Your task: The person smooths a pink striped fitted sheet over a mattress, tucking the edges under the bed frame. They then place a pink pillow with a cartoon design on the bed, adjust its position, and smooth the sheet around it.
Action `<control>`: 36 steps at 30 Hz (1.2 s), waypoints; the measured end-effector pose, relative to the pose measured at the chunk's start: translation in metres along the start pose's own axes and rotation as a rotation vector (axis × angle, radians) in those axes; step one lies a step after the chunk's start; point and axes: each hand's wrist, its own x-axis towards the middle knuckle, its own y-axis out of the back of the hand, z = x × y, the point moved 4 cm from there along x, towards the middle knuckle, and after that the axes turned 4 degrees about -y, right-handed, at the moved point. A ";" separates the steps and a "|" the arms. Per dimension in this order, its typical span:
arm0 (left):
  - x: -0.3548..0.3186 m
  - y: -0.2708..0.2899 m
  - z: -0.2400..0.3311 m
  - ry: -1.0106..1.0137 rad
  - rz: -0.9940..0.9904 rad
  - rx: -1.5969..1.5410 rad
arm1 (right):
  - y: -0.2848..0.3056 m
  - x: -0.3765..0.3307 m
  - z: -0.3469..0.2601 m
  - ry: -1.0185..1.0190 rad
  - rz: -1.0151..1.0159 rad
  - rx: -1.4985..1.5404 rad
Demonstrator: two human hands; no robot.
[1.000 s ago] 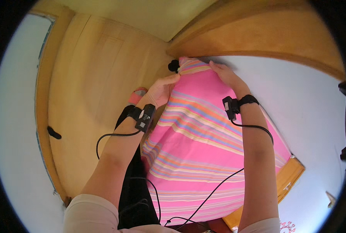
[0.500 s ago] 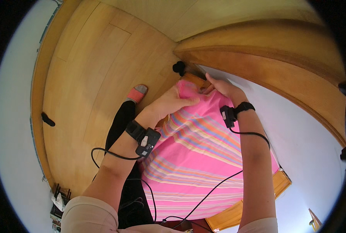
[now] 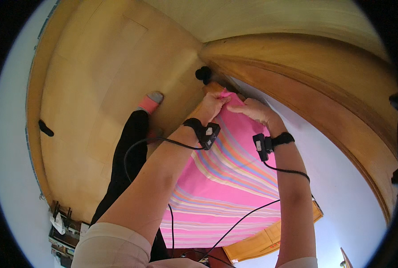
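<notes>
A pink bed sheet (image 3: 252, 181) with orange, blue and cream stripes stretches over the bed beneath my arms. At the bed's far corner my left hand (image 3: 213, 106) pinches the sheet's edge, its fingers pressed together. My right hand (image 3: 256, 111) is close beside it on the same edge, the thumb lying on top and the other fingers tucked partly out of sight. A bit of wooden bed frame (image 3: 213, 87) shows just past the sheet's end. Each wrist wears a black strap with a small cabled box.
Along the right stands a white wall (image 3: 337, 156) below a curved wooden panel (image 3: 306, 76). Wooden floor (image 3: 87, 98) spreads to the left, with a dark object (image 3: 46, 128) near its edge. Another black object (image 3: 203, 73) lies beyond the bed corner. Cables (image 3: 239, 223) hang across the sheet.
My left hand has moved right and closed on the sheet's edge, close to my right hand. My right hand's fingers, spread before, have come down over the edge. The sheet looks smoother.
</notes>
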 end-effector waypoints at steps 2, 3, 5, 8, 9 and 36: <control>0.004 -0.007 -0.011 -0.027 0.019 -0.190 | 0.003 -0.005 -0.006 0.047 0.153 -0.122; 0.004 -0.008 -0.017 0.011 0.048 -0.192 | 0.001 -0.008 -0.009 0.088 0.217 -0.169; 0.001 -0.009 -0.028 0.112 0.090 -0.185 | -0.007 -0.016 -0.009 0.051 0.354 -0.067; -0.009 0.000 -0.017 -0.384 0.210 0.316 | -0.016 -0.027 -0.021 0.082 0.792 -0.144; -0.012 0.004 -0.019 -0.419 0.259 0.354 | -0.018 -0.029 -0.026 0.099 0.902 -0.210; -0.162 -0.003 0.033 -0.103 -0.363 0.545 | -0.023 -0.021 -0.038 0.319 0.497 -0.265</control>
